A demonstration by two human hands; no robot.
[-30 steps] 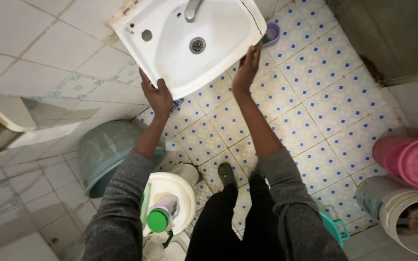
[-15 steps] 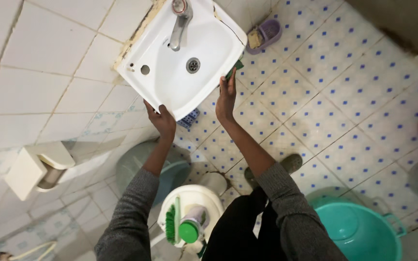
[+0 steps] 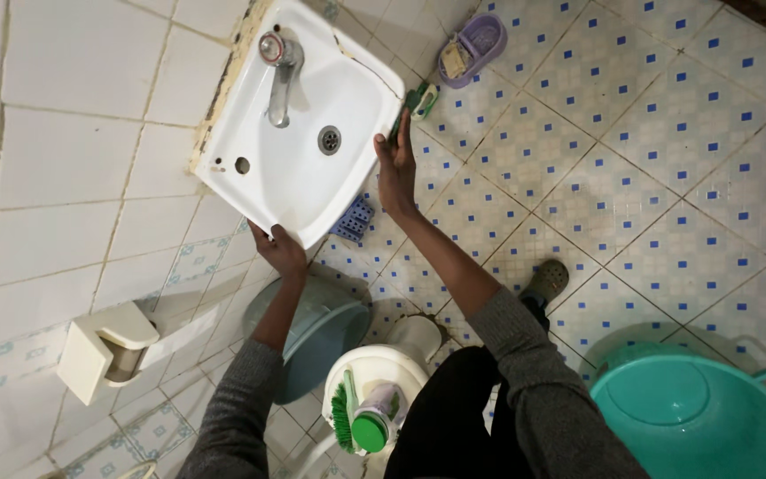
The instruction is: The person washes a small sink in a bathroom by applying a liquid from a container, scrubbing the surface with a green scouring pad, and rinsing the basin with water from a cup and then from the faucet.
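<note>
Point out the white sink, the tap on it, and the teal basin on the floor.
White sink (image 3: 290, 173), head view, on the bare bowl below the drain.
Tap (image 3: 278, 78), head view, on the middle of the metal spout.
Teal basin (image 3: 693, 417), head view, on its inner bottom.

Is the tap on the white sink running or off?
Off: no water falls from the tap, and the sink basin looks dry.

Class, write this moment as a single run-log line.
left hand: grips sink front rim | right hand: holds green scrubber on sink's side edge | tap: no water seen
</note>
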